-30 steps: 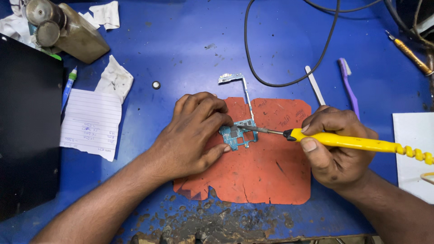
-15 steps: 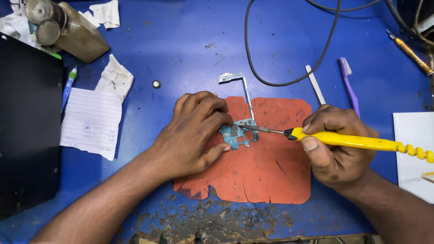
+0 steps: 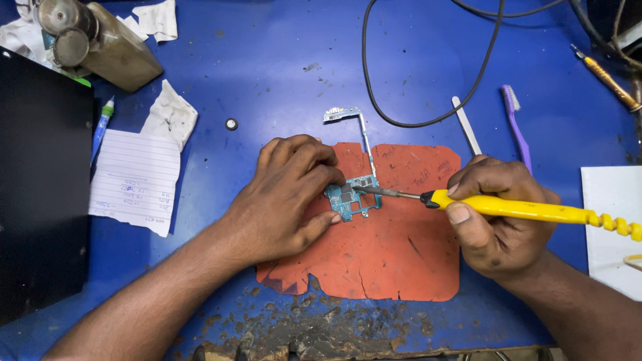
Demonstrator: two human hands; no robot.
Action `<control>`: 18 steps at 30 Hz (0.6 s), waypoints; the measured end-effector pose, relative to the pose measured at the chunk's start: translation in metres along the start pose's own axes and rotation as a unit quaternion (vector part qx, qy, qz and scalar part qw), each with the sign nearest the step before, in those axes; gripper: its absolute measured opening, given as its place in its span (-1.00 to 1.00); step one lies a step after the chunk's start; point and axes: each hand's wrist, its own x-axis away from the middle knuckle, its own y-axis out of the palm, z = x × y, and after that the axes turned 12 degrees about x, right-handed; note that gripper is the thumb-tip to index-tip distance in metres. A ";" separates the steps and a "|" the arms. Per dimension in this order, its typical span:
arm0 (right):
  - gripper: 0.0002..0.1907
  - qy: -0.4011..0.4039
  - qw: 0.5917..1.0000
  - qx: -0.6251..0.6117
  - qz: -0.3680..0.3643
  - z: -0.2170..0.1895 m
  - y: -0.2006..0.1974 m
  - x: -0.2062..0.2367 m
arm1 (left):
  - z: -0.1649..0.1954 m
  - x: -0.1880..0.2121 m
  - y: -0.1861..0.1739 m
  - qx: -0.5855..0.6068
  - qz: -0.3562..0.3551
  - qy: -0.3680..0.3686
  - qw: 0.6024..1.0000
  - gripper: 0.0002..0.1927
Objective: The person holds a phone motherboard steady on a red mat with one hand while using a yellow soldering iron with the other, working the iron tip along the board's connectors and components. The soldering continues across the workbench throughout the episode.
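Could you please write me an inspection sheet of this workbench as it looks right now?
Surface: blue bench top, stained, with crumbly dark debris along the near edge; torn orange mat in the middle.
Job's things: small circuit board on the mat; yellow-handled soldering iron, tip at the board.
Clutter: lined paper note, crumpled paper, metal bottle, purple brush, white spudger, pen.
Hands: left hand pins the board; right hand grips the iron.
Cables: black cable loops behind the mat.
Surroundings: black panel left, white sheet right.
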 end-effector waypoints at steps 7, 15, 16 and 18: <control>-0.85 0.001 1.000 -0.003 0.000 0.000 0.000 0.000 | 0.000 0.000 -0.001 -0.001 -0.001 -0.002 1.000 -0.50; -0.85 -0.001 1.000 -0.002 -0.002 -0.001 0.001 -0.001 | 0.000 0.000 -0.001 0.002 0.000 -0.002 1.000 -0.50; -0.85 -0.001 1.000 -0.001 -0.002 -0.001 0.001 -0.001 | 0.000 0.000 0.000 0.002 0.000 -0.001 1.000 -0.50; -0.85 -0.002 1.000 0.001 -0.002 -0.002 0.000 -0.001 | -0.001 0.000 -0.001 0.001 0.000 -0.001 1.000 -0.50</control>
